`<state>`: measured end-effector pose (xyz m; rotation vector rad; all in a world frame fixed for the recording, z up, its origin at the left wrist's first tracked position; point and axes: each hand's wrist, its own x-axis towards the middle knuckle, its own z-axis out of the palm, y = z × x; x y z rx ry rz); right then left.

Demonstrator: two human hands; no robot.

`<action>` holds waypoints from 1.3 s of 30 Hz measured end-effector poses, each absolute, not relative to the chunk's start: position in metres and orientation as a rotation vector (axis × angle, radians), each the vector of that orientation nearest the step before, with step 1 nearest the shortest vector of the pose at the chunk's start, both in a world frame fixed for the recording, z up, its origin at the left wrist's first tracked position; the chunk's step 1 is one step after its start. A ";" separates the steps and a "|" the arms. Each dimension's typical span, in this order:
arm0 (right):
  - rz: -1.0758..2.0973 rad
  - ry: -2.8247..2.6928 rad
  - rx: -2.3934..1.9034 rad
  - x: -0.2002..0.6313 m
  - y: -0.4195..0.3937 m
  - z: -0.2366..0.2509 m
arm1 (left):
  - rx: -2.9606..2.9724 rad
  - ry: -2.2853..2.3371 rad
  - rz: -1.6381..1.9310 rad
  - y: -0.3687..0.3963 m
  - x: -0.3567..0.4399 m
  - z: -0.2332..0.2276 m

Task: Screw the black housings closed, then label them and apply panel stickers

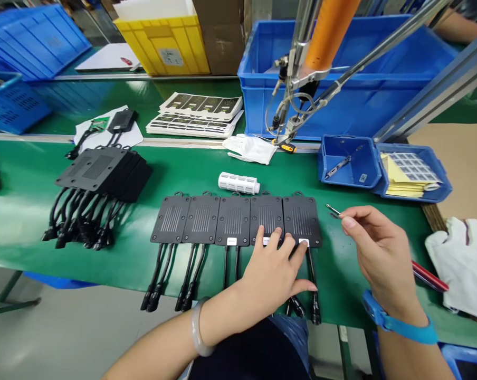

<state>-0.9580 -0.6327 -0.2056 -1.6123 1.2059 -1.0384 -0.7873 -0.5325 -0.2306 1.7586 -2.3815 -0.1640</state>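
Several flat black boxes [234,214] with ribbed tops and cables lie in a row before me. My left hand [276,264] is spread over the right end of the row, fingers apart. Its index fingertip presses a small white label [304,242] on the rightmost box [301,211]; other fingertips rest on the neighbouring box. Similar labels sit on the two boxes beside it. My right hand [375,248] pinches a thin metal-tipped tool [333,209] right of the row. A red shaft [430,275] shows behind that hand; I cannot tell whether both are one piece.
A label roll [238,183] lies behind the row. Stacked black boxes [99,169] stand left. Blue bins [349,161] hold a pen and label sheets. An orange hanging tool [327,37] comes down before a large blue crate [361,105]. White gloves [464,264] lie right.
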 end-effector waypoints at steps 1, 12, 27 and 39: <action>-1.013 1.174 -1.607 -0.955 -0.633 -0.204 | 1.745 -2.356 -0.209 -0.532 -0.784 -0.229; -0.464 0.775 -1.813 -0.831 -0.617 -0.196 | 1.955 -1.955 -0.268 -0.455 -0.675 -0.198; -0.432 0.941 -1.810 -0.754 -0.589 -0.231 | 1.874 -1.889 -0.145 -0.424 -0.632 -0.238; -0.286 0.874 -2.173 -0.754 -0.579 -0.231 | 1.855 -1.779 0.021 -0.414 -0.625 -0.254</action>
